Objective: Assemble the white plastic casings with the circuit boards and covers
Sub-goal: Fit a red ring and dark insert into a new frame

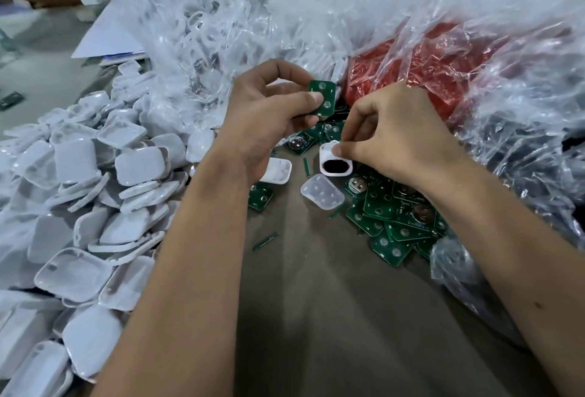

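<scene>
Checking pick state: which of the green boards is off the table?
The circuit board pinched in the left hand, raised above the loose boards; those lie on the table.
</scene>
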Tool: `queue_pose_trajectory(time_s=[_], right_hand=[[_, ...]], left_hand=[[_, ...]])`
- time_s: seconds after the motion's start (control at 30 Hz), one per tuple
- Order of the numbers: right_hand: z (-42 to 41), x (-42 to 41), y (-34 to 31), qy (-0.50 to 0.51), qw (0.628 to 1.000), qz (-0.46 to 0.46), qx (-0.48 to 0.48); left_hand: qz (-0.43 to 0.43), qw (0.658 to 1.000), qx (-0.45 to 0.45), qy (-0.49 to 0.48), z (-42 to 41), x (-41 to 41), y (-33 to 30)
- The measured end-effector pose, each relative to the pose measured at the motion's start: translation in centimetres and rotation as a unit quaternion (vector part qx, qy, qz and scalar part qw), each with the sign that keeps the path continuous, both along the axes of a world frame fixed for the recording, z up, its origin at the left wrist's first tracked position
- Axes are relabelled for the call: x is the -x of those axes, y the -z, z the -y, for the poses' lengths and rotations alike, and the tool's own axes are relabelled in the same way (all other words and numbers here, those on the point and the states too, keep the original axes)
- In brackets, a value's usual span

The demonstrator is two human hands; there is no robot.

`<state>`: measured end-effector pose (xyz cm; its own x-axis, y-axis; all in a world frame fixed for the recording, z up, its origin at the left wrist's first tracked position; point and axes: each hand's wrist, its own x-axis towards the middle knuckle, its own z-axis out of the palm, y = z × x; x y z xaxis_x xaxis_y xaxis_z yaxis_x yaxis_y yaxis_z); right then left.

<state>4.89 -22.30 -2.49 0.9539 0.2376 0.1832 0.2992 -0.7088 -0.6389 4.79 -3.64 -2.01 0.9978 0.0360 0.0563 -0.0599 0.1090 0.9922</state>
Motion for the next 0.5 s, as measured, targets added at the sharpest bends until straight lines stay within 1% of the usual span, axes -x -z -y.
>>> queue_pose_trajectory(time_s=[0.1, 0.17, 0.2, 0.27, 0.3, 0.33, 0.4, 0.5], right_hand=[[0.5, -0.2, 0.0, 0.000, 1.000, 0.003, -0.023], [1.0, -0.6, 0.0, 0.022, 0.998, 0.014, -0.059], [1.2, -0.9, 0.1, 0.040, 0.994, 0.015, -0.099], [1.4, -1.2, -0.1, 0.057, 0.975, -0.013, -0.214], [1.5, -1.2, -0.2, 0.046, 0.965, -0.034, -0.257], [1.4, -1.1, -0.2, 0.023, 0.959, -0.050, -0.278], [1.3, -1.0, -0.1, -0.020, 0.960, -0.053, -0.273], [1.2, -1.1, 0.2, -0.024, 0.960, -0.036, -0.275]], left_hand=[[-0.004, 1.000, -0.017, 0.012, 0.2, 0.0, 0.2], [-0.008, 0.999, -0.026, 0.018, 0.3, 0.0, 0.4], [-0.010, 0.999, -0.031, 0.019, 0.3, -0.1, 0.5], [-0.015, 0.999, -0.036, 0.023, 0.6, -0.1, 0.6], [-0.018, 0.999, -0.035, 0.027, 0.7, -0.1, 0.7], [-0.020, 0.999, -0.033, 0.032, 0.9, -0.1, 0.8], [-0.020, 0.998, -0.032, 0.046, 1.2, -0.2, 0.9], [-0.016, 0.998, -0.026, 0.052, 1.4, -0.2, 0.9]])
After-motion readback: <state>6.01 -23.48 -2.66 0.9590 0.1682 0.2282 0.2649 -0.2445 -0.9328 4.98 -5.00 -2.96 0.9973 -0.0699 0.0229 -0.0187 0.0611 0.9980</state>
